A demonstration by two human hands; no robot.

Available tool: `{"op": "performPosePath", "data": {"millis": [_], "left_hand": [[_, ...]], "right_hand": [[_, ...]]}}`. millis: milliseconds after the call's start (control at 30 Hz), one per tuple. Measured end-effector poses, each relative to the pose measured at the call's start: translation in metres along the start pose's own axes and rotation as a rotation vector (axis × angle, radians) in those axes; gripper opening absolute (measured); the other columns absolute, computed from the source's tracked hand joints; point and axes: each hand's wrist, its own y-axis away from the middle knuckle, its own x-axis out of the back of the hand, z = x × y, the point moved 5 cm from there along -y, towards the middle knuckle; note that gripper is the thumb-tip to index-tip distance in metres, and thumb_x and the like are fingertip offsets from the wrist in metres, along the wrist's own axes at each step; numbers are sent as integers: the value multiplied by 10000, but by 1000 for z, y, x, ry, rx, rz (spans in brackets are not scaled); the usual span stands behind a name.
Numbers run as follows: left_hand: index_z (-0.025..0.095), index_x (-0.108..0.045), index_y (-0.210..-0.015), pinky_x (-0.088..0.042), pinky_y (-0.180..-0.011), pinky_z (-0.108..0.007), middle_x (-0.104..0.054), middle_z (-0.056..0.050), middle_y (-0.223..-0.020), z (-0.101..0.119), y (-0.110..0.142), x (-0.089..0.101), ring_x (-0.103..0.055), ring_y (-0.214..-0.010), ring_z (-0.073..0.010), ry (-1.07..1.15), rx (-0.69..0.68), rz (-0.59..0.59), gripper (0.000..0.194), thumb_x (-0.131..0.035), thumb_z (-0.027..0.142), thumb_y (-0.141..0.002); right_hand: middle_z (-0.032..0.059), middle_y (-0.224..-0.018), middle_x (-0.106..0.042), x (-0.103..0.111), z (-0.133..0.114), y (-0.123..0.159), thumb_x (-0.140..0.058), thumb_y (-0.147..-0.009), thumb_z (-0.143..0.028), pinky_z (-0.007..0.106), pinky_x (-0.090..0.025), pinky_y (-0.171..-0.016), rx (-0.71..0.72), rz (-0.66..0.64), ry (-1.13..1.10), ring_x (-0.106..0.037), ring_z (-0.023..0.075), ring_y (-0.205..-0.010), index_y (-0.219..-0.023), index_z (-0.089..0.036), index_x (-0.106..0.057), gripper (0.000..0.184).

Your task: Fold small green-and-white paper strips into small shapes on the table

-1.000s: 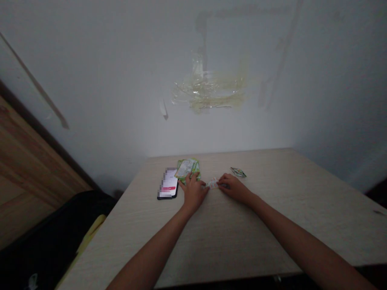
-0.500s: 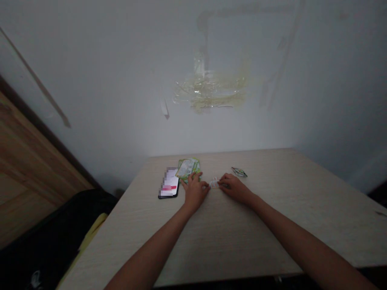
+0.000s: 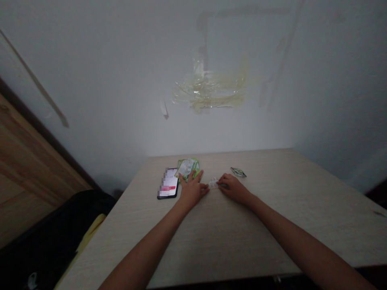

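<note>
A small whitish sheet with coloured print (image 3: 213, 183) lies between my hands on the table; its exact kind is too small to tell. My right hand (image 3: 233, 187) is closed, pinching the sheet's right end between thumb and fingers. With its fingers spread, my left hand (image 3: 191, 191) rests on the table, thumb at the sheet's left end. Those outstretched fingers reach the near edge of the green and white packets (image 3: 188, 166), which lie overlapped behind them. A phone (image 3: 168, 187) with a lit screen is just left of that hand.
Beyond my right hand lies a small folded dark-green and white wrapper (image 3: 238, 172). The pale wooden table (image 3: 229, 237) meets a wall with old clear tape (image 3: 211, 94) on it. Left of the table are a black bag-like item (image 3: 60, 225) and yellow cloth (image 3: 90, 231).
The fingers of my left hand have spread wider and the hand has shifted slightly left. My right hand stays at the sheet's right end, almost unmoved.
</note>
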Motion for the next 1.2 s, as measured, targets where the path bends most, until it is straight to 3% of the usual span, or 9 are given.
{"op": "performPosePath", "data": {"millis": [333,833,1200], "left_hand": [[441,-703,-1046,29,-1028,-791,-422,4,-1502,3,3,-5,-279,-1406,-368,-9,33,-39,227,-593,470,-849],[349,-687,-1064,-35,-1076,-750,-503,-49,-1407,-1,4,-12,-363,-1352,-303,64,47,114,261,-646,446,-825],[412,-707,-1051,-39,-1053,-771,-478,-36,-1436,3,4,-10,-357,-1352,-314,3,27,83,224,-593,458,-864]], "right_hand": [[82,-955,-620,0,4,1,-585,-880,-224,339,-477,-837,-20,20,-22,-578,199,-909,-984,-176,-688,155],[77,-963,-611,2,3,1,-577,-892,-230,331,-473,-838,-14,15,-55,-577,193,-906,-996,-183,-687,159],[85,-974,-617,2,2,1,-579,-890,-231,338,-475,-851,-18,18,-33,-577,198,-923,-1004,-175,-687,167]]}}
